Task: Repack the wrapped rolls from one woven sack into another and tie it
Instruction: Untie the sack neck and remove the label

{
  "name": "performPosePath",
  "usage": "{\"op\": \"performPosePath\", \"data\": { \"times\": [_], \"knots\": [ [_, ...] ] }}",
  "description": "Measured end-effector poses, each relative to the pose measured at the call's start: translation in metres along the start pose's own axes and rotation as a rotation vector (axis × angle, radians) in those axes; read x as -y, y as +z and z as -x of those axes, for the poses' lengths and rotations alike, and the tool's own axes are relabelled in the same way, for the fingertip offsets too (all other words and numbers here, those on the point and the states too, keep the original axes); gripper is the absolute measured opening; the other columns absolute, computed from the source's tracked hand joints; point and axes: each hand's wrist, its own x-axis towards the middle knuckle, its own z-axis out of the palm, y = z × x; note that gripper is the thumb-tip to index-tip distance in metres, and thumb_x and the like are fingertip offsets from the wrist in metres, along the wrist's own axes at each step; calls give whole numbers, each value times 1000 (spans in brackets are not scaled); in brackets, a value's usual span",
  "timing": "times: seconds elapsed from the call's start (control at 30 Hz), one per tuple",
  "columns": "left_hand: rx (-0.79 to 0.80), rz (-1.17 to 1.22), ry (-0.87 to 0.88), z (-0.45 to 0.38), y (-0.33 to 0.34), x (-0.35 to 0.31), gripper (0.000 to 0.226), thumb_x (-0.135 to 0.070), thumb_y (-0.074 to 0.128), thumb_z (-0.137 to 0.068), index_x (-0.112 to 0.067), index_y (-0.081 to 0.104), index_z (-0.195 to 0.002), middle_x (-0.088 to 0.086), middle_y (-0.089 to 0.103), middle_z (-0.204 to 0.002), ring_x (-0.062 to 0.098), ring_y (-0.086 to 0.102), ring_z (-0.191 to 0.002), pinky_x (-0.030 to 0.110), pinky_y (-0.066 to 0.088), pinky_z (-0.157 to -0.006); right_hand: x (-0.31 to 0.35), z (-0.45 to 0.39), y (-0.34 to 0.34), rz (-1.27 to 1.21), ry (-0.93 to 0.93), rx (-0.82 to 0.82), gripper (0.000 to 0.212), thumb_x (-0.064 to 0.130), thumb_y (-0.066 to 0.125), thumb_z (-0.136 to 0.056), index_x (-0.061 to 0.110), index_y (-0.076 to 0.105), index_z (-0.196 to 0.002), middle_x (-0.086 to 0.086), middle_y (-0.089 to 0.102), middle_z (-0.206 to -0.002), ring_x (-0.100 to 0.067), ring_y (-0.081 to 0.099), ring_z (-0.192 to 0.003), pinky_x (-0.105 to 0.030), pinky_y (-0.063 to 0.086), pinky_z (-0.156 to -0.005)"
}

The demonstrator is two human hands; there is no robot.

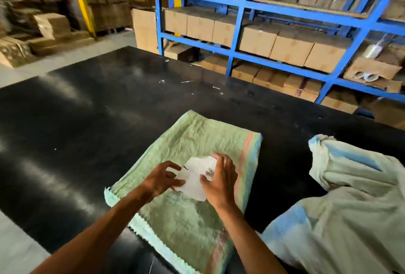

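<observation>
Nearest, the flat green sack (175, 214) lies empty on the black table (76, 109), its long axis running from the near edge away and slightly right, the open zigzag mouth toward the person. On its middle rests a white paper label (194, 177) — both hands meet on it. The left hand (161, 178) pinches the label's left edge, fingers loosely curled; the right hand (219, 180) presses its right side, fingers spread and bent. The full sack (341, 208), knotted at its far end, lies well apart to the right — nearer the right hand. Its rolls are hidden inside. Beyond stand blue shelves (241, 2) of boxes.
</observation>
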Motion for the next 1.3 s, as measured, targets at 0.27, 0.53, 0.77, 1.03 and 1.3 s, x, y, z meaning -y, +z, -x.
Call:
{"op": "performPosePath", "data": {
  "times": [0.27, 0.53, 0.77, 1.03, 1.3],
  "knots": [
    [35, -8, -41, -37, -3, 23, 41, -1, 73, -78, -4, 50, -112, 24, 69, -89, 21, 60, -58, 25, 51, -47, -13, 0, 42, 167, -204, 63, 24, 32, 66, -71, 20, 56, -89, -2, 58, -96, -25, 56, -94, -35, 42, -81],
    [-10, -182, -76, -54, 0, 54, 34, -11, 76, -77, -19, 52, -100, 11, 70, -83, 25, 66, -71, 36, 54, -63, -32, 9, 72, 373, -77, 495, 96, 81, 3, -77, 17, 44, -136, -16, 44, -144, -31, 44, -131, -41, 40, -102],
    [-179, -1018, 431, -52, 10, 66, 46, -28, 66, -84, -12, 42, -119, 8, 62, -98, 26, 59, -90, 35, 50, -77, -37, 18, 82, 453, 3, 537, 81, 77, 8, -84, 25, 50, -130, -12, 58, -132, -26, 59, -118, -40, 52, -88],
    [313, -1130, 789, -100, -23, 77, 72, -67, 29, -89, -19, 37, -143, 4, 32, -153, 7, 3, -146, 35, 12, -117, -52, -16, 61, 334, -143, 647, 116, 98, 15, -48, 39, 20, -148, -8, 4, -161, -24, 3, -148, -46, 9, -116],
    [477, -1370, 690, -130, -29, 71, 105, -90, 35, -68, -38, -8, -149, -9, -22, -155, 18, -33, -140, 43, -19, -114, -73, -13, 70, 324, -166, 589, 121, 87, 55, -56, 35, 2, -152, 4, -18, -159, -16, -18, -146, -41, -7, -116]
  ]
}}
